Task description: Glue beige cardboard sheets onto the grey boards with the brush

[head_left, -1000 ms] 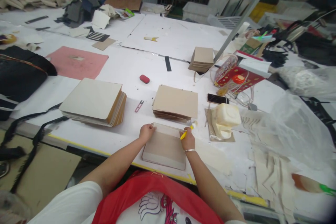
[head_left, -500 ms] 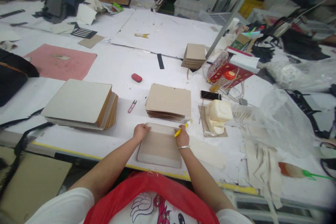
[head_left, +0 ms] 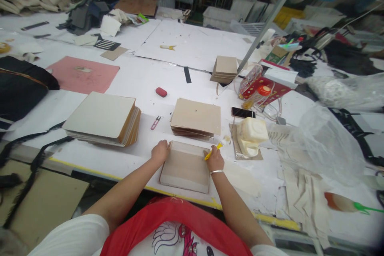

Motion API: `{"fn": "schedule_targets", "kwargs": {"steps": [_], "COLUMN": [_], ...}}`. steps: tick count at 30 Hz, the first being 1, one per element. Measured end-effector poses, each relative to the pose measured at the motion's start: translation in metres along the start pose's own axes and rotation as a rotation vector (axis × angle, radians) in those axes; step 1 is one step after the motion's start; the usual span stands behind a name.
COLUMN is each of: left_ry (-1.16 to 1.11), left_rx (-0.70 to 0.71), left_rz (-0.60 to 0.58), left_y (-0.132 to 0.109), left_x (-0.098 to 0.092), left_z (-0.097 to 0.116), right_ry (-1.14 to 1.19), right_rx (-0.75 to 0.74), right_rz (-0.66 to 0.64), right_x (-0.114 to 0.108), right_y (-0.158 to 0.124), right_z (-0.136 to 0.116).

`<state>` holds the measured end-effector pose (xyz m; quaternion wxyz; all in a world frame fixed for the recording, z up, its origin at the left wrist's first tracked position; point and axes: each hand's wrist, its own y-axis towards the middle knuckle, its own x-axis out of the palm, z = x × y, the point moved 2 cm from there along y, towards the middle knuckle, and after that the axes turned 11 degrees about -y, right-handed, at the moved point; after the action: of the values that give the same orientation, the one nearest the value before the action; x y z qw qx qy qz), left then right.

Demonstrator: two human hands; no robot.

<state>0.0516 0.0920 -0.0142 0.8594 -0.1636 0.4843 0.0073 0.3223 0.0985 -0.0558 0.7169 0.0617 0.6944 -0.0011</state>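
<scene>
A flat beige panel (head_left: pixel 186 170) lies on the white table at its front edge, with a paler strip along its far side. My left hand (head_left: pixel 160 152) pinches its far left corner, fingers closed on the edge. My right hand (head_left: pixel 215 161) is closed round a small yellow-handled brush (head_left: pixel 211 153), beside the panel's right edge; whether its fingertips touch the panel I cannot tell. Just behind the panel is a stack of beige boards (head_left: pixel 196 114). A larger stack of grey-white boards (head_left: pixel 100 112) stands to the left. Pink thread snips (head_left: pixel 155 123) lie between the stacks.
A cut-open whitish plastic container (head_left: pixel 252 134) sits on cardboard at the right, near a phone (head_left: pixel 243 113) and a red bag (head_left: pixel 270 84). A metal pole (head_left: pixel 267 20) rises behind. A black bundle (head_left: pixel 24 84) and pink sheet (head_left: pixel 85 75) lie left; clear plastic (head_left: pixel 327 140) lies right.
The view has shifted slightly, so the table things appear a little lower and to the right. My right hand has turned the brush a little; my left hand stays at the panel's corner.
</scene>
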Motion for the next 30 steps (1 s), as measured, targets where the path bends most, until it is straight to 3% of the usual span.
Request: {"fn": "schedule_targets", "kwargs": {"steps": [3, 5, 7, 9, 12, 15, 19, 22, 26, 30], "left_ry": [-0.02, -0.049, -0.018, 0.077, 0.248, 0.352, 0.331, 0.209, 0.141, 0.217], "left_rx": [0.235, 0.359, 0.388, 0.327, 0.218, 0.236, 0.459, 0.658, 0.951, 1.155], "left_rz": [0.167, 0.363, 0.59, 0.726, 0.629, 0.48, 0.423, 0.357, 0.086, -0.24], "left_y": [-0.025, -0.038, -0.045, -0.047, -0.041, -0.04, -0.06, -0.083, -0.117, -0.142], "left_x": [-0.037, -0.074, -0.116, -0.153, -0.187, -0.194, -0.178, -0.146, -0.074, 0.009], "left_z": [-0.014, -0.034, -0.06, -0.085, -0.114, -0.124, -0.104, -0.071, -0.008, 0.049], "right_ry": [0.029, 0.109, 0.194, 0.268, 0.368, 0.461, 0.596, 0.728, 0.871, 0.781], "right_rx": [-0.003, -0.036, -0.066, -0.066, -0.075, -0.103, -0.123, -0.169, -0.165, -0.089], "right_rz": [0.079, 0.141, 0.194, 0.219, 0.202, 0.158, 0.071, -0.029, -0.137, -0.123], "right_x": [-0.004, -0.007, -0.011, -0.015, -0.026, -0.04, -0.061, -0.078, -0.086, -0.071], "right_y": [-0.01, -0.019, -0.028, -0.035, -0.041, -0.045, -0.055, -0.07, -0.088, -0.096], "right_z": [0.022, 0.032, 0.036, 0.033, 0.021, 0.006, -0.012, -0.027, -0.04, -0.024]}}
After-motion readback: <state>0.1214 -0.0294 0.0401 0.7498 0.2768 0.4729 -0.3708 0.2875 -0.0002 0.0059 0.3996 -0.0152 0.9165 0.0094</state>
